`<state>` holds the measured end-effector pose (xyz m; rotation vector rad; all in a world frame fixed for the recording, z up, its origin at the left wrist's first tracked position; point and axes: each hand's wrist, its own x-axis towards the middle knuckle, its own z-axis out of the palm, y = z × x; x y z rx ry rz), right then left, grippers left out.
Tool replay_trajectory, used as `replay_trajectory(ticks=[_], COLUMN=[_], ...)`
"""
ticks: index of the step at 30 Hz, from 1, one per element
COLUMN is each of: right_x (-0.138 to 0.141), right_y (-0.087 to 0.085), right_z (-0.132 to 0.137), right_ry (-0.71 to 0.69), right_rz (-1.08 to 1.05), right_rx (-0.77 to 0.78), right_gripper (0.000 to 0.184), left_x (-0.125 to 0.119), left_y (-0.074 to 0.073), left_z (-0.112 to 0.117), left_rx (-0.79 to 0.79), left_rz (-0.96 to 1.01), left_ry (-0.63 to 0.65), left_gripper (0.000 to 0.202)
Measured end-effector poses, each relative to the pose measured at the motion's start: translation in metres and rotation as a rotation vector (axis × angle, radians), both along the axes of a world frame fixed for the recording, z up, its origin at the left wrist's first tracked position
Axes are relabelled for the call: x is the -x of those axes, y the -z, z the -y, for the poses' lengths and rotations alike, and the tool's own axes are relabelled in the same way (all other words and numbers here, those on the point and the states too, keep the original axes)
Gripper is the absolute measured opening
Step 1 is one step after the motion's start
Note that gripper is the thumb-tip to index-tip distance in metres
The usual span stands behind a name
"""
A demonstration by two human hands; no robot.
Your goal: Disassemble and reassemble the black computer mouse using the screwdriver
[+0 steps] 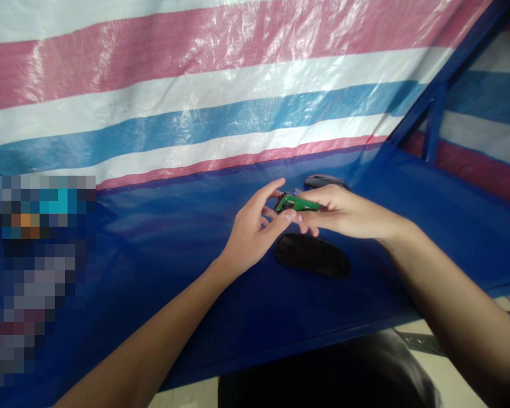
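my left hand [255,229], my right hand [348,212]: both gripping green circuit board [298,203]; black oval piece [313,256] on blue table [161,232].

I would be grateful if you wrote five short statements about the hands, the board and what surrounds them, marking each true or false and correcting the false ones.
1. The left hand and right hand both hold the green board. True.
2. The black piece lies on the table. True.
3. The green board rests on top of the black piece. False: it is held up in the hands.
4. The table is white. False: it is blue.
5. The striped sheet is at the far side of the table. True.
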<state>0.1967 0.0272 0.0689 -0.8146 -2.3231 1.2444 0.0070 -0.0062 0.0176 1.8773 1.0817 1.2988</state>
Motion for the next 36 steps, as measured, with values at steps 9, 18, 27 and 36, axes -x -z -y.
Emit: replay_trajectory(ticks=[9,18,27,36], right_x=[-0.002,-0.001,0.006,0.004], right_y=[-0.001,-0.002,0.004,-0.001], right_z=[0.001,0.002,0.003,0.004], right_ry=[-0.085,0.025,0.069,0.193], right_rz=[-0.127,-0.085,-0.146,-0.220], right_rx=[0.217,0.106,-0.035,-0.003], right_gripper=[0.025,0.030,0.029,0.038], left_x=[0.001,-0.003,-0.003,-0.002], left_y=[-0.009,-0.010,-0.009,-0.006], left_z=[0.009,0.010,0.006,0.007], left_rx=[-0.213,-0.169,0.041,0.034], left_rz=[0.084,0.083,0.152,0.098], left_ry=[0.146,0.012,-0.202,-0.058], left_gripper=[0.038,0.036,0.029,0.030])
